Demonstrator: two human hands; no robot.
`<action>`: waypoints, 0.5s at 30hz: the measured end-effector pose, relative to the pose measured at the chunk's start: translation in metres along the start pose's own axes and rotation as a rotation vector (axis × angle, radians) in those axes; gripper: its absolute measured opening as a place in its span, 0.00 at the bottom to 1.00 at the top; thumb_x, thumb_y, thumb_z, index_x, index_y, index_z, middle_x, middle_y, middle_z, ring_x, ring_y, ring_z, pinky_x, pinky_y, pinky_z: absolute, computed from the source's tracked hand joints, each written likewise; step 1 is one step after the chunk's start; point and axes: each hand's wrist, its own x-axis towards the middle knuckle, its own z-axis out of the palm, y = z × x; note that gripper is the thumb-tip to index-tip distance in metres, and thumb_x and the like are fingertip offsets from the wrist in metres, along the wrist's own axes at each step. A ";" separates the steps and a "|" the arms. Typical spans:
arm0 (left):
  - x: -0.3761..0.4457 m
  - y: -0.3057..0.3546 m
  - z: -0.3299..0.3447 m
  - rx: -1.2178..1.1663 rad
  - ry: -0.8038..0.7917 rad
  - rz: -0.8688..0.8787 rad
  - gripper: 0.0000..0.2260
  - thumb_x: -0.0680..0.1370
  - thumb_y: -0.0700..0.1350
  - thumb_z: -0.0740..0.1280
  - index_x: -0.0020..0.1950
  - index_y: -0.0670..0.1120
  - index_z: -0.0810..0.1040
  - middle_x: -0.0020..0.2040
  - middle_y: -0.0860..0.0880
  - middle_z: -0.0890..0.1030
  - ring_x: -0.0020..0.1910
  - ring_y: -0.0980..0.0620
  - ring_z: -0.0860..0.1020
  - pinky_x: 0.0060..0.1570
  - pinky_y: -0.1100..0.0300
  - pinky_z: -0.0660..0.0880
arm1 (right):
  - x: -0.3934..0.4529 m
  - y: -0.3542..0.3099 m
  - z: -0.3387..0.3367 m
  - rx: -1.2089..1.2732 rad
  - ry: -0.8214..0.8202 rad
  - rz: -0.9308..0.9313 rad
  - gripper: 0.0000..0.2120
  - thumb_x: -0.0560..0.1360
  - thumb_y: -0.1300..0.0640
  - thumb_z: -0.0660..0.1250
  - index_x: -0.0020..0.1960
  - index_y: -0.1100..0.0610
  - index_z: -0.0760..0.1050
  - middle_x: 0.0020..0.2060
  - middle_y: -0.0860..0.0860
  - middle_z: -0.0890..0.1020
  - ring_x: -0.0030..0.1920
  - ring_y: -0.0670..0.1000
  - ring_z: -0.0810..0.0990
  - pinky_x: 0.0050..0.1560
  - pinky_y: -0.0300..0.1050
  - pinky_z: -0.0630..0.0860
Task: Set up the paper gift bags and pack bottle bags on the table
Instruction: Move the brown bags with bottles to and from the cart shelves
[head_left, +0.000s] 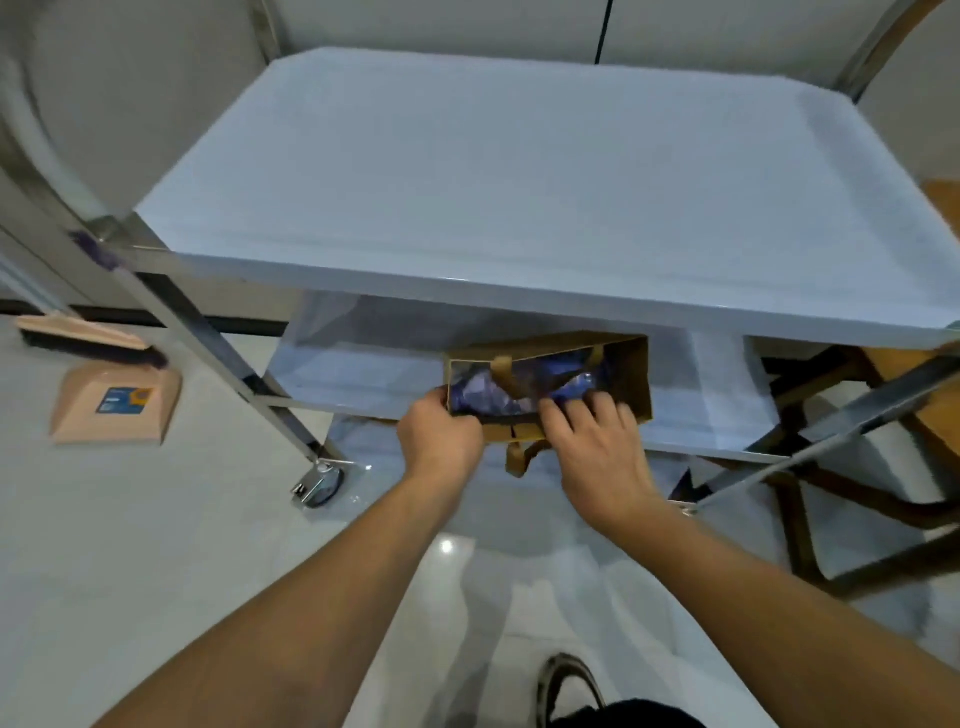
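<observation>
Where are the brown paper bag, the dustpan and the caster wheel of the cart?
brown paper bag (631, 376): head view, on its right inner wall.
dustpan (117, 410): head view, on its flat pan beside the blue label.
caster wheel (324, 480): head view, on the wheel under the cart's front left leg.

Matt brown paper bag, shiny metal table leg, glossy tiled floor, matt tabletop.

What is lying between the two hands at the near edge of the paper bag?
In the head view, the brown paper bag's near rim and a tan handle hanging down lie between the left hand and the right hand.
</observation>
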 end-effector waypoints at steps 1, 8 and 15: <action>-0.004 -0.001 -0.008 0.005 -0.009 -0.041 0.06 0.79 0.37 0.66 0.53 0.45 0.81 0.48 0.44 0.82 0.47 0.45 0.79 0.53 0.47 0.80 | -0.005 -0.001 -0.009 0.027 0.007 -0.032 0.33 0.66 0.63 0.77 0.69 0.53 0.71 0.57 0.56 0.79 0.58 0.60 0.74 0.55 0.54 0.74; -0.056 0.019 -0.059 0.210 -0.008 -0.186 0.04 0.73 0.38 0.71 0.45 0.45 0.85 0.44 0.45 0.85 0.44 0.41 0.83 0.47 0.45 0.83 | -0.038 -0.007 -0.068 0.241 -0.237 -0.110 0.14 0.67 0.67 0.73 0.52 0.59 0.81 0.44 0.56 0.82 0.43 0.60 0.81 0.38 0.49 0.76; -0.130 0.082 -0.118 0.588 -0.064 -0.266 0.08 0.77 0.41 0.70 0.54 0.42 0.76 0.53 0.42 0.80 0.51 0.40 0.81 0.53 0.49 0.82 | -0.107 -0.036 -0.149 0.517 -0.468 -0.077 0.11 0.77 0.58 0.66 0.58 0.56 0.76 0.54 0.55 0.79 0.53 0.59 0.79 0.47 0.48 0.72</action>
